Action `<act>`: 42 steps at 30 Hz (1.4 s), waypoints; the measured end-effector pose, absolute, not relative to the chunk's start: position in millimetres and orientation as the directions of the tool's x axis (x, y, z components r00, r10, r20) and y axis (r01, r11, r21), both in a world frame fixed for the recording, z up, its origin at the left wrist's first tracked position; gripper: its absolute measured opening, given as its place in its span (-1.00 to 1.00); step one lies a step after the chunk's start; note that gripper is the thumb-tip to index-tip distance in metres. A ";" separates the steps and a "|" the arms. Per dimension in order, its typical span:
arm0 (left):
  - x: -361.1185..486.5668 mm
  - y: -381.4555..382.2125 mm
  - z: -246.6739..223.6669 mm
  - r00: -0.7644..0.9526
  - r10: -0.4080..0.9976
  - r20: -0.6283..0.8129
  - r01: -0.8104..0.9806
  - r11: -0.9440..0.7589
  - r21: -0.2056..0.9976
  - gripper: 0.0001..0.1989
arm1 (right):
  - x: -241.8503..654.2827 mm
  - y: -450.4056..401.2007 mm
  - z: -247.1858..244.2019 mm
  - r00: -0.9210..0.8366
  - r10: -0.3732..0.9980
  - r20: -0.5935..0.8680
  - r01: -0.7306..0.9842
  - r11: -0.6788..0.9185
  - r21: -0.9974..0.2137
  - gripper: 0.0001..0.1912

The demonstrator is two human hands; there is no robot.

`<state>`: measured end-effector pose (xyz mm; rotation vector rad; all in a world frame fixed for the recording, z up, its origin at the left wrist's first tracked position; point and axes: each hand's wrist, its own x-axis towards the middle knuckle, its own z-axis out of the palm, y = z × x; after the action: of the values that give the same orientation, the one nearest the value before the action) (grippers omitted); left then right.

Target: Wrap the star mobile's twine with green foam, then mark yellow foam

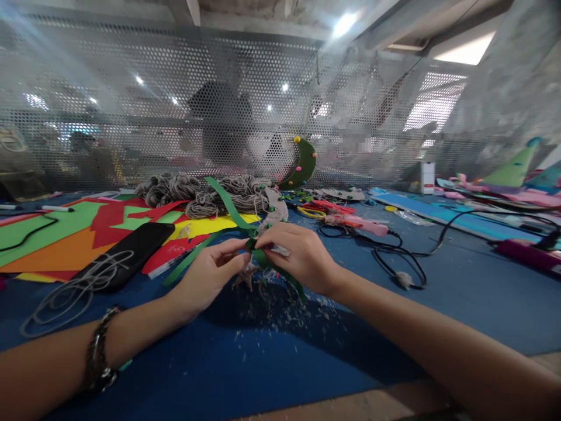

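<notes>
Green ribbon (228,202) runs up and out to the left from between my two hands, with darker ends hanging below them. My left hand (209,273) pinches the ribbon from the left. From the right, my right hand (302,252) grips it too, fingertips nearly touching those of the left. Just behind the hands stands a grey curved piece (276,206) with small green dots. Below the fingers is a small brownish star shape (248,277), partly hidden. Bits of shredded green and white scraps (284,304) lie on the blue table under the hands.
Coloured sheets (65,237), a black phone (131,248) and loose grey cord (83,289) lie left. Grey cord bundles (205,196) and a green crescent (302,166) are behind. A pink glue gun (359,224), black cables (394,257) and a purple tool (526,255) lie right.
</notes>
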<state>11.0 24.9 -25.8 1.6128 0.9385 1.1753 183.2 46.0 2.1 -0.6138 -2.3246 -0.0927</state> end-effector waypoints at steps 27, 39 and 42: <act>11.5 20.7 -23.7 0.277 0.874 0.399 0.329 -0.476 0.815 -0.84 | 172.9 38.8 3.6 -0.501 0.713 0.490 0.321 0.679 -0.660 -0.93; 9.1 26.9 -25.6 0.295 0.930 0.219 0.235 -0.292 0.927 -0.68 | 176.1 41.1 1.0 -0.541 0.514 0.666 0.279 0.856 -0.434 -0.90; 8.3 28.3 -28.2 0.244 0.946 0.211 0.125 -0.247 0.961 -0.68 | 176.6 42.4 1.5 -0.562 0.473 0.678 0.275 0.880 -0.387 -0.84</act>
<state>8.3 28.3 -28.2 1.5954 1.0240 1.1212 176.6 42.4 1.5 -0.5361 -2.1989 0.2999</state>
